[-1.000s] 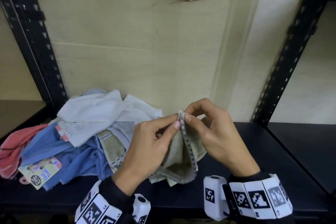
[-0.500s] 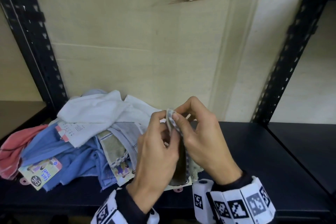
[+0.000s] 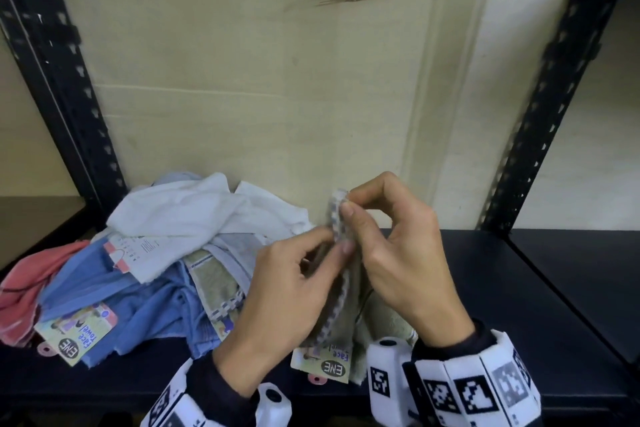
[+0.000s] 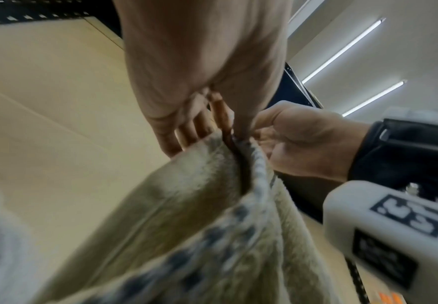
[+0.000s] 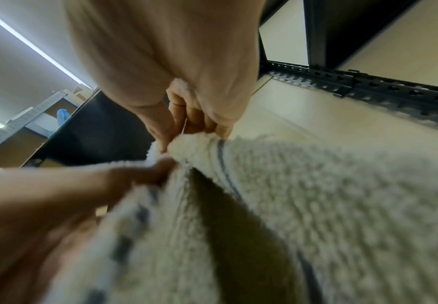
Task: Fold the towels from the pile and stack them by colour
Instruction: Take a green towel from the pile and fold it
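The beige towel (image 3: 341,315) with a blue-checked border hangs upright over the near middle of the dark shelf (image 3: 485,288), held up by its top edge between both hands. The right hand (image 3: 398,253) pinches the top corner between thumb and forefinger; the left hand (image 3: 287,291), just below and touching the same edge, pinches the border with thumb and fingers curled round the cloth. A card label reading "ENE Face Towel" (image 3: 325,362) hangs at the towel's lower end, near the shelf's front lip.

To the left on the same shelf lies the unfolded pile: a white towel (image 3: 194,215) on top at the far side, a blue towel (image 3: 138,305) under it with its own card label (image 3: 78,333), a second beige towel (image 3: 216,284) beside the left hand, and a pink towel (image 3: 27,284) at the far left end.

Behind stands a pale plywood back panel (image 3: 242,80) with a dark knot, framed by black perforated uprights (image 3: 62,80).

The left wrist view shows the towel (image 4: 199,216) folded double, its two layers meeting under the fingers (image 4: 186,133), and ceiling strip lights (image 4: 342,49). The right wrist view shows the looped pile of the cloth (image 5: 316,195) close up and further shelving (image 5: 31,115) in the room behind.
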